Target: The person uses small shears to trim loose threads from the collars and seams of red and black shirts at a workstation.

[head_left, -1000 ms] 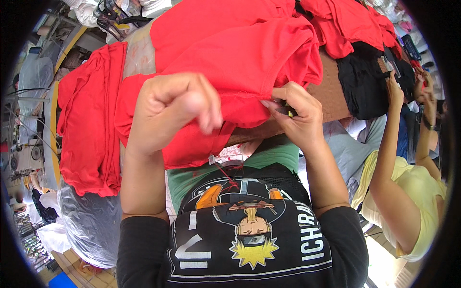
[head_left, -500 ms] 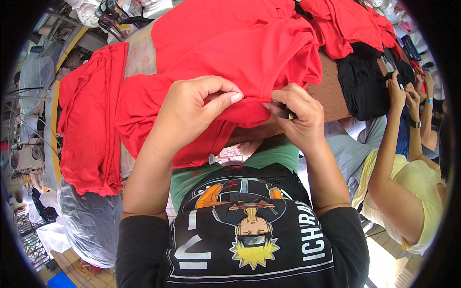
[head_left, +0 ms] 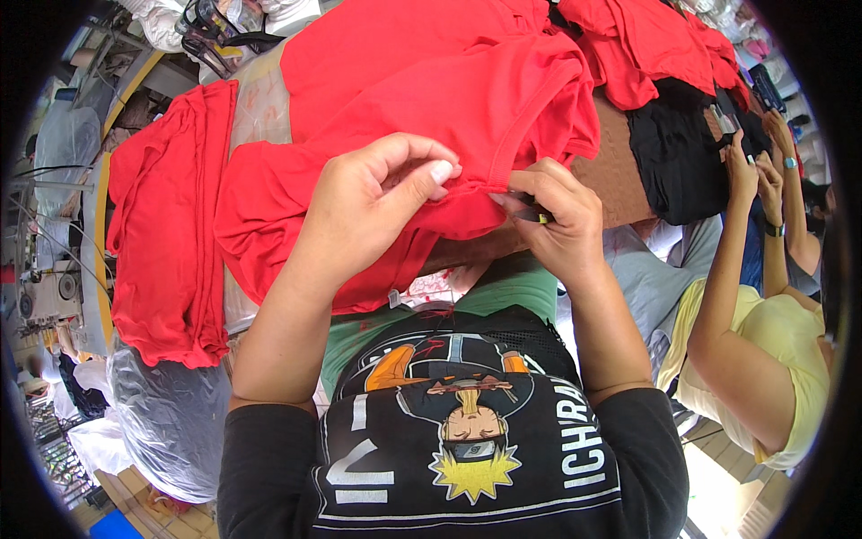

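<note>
A red garment with a ribbed, stitched edge lies spread across the work surface, its near part hanging toward my lap. My left hand is pinched, thumb against fingertips, just over the cloth; whatever is between them is too small to make out. To its right, my right hand grips the seam edge of the garment between thumb and forefinger. A small dark tool with a yellowish spot is tucked in that same hand; its full shape is hidden by the fingers.
Stacked red garments lie at the left. Another red pile and black cloth rest on the brown surface at the right. Beside me sits a person in a yellow top. A plastic-wrapped bundle stands lower left.
My left hand has lifted slightly up from the seam, its fingertips drawing off the cloth. My right hand keeps nearly the same place and hold.
</note>
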{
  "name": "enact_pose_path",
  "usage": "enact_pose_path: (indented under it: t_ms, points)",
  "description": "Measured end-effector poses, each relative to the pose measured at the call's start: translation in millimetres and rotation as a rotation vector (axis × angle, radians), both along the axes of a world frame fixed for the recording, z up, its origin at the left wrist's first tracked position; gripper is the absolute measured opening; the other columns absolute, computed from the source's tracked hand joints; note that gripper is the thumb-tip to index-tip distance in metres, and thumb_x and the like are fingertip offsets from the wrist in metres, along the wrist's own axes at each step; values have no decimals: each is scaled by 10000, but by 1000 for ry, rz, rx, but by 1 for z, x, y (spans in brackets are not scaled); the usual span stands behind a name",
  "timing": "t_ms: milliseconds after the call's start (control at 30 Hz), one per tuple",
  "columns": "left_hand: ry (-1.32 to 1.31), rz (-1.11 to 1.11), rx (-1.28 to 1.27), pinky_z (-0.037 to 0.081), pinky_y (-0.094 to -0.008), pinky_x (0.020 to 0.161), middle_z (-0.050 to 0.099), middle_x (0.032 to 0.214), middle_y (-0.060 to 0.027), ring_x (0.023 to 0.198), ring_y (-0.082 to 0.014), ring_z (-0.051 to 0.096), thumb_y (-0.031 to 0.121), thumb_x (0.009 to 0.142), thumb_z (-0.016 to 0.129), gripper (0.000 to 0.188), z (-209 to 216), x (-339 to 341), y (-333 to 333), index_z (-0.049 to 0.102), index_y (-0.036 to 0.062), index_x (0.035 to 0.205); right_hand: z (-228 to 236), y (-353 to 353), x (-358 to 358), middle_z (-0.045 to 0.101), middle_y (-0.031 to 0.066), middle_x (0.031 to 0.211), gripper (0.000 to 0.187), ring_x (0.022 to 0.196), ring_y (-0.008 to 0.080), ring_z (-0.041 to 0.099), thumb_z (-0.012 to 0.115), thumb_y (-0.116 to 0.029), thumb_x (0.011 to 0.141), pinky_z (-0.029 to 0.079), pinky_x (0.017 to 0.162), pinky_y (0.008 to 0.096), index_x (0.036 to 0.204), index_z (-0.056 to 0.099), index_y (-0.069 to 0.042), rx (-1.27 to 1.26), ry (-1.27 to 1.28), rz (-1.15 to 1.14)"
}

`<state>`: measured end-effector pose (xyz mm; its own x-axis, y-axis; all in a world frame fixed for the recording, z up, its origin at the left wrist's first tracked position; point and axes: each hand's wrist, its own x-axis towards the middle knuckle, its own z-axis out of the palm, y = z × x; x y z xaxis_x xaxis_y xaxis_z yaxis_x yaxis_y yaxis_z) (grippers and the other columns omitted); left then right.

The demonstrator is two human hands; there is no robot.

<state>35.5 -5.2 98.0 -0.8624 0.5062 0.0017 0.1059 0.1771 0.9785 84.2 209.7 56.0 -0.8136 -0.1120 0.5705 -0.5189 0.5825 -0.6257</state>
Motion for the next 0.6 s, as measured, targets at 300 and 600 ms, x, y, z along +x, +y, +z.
enact_pose_path:
  t_ms: [300,600]
  points:
    - [206,-55,-124,484,-271,880,682,1055,-111,991,-159,630,75,871,667,183,-1,5,4,714,0,1032,-1,-2,2,573,66,742,280,604,209,589,761,14,662,461,530,312,910,664,-69,-24,12,2]
    - [114,-139,-94,485,-267,869,678,1057,-106,980,-150,630,72,861,681,206,-1,3,1,701,-14,1047,0,-2,2,590,68,755,275,612,205,593,756,24,671,466,539,306,916,666,-65,-32,9,-3]
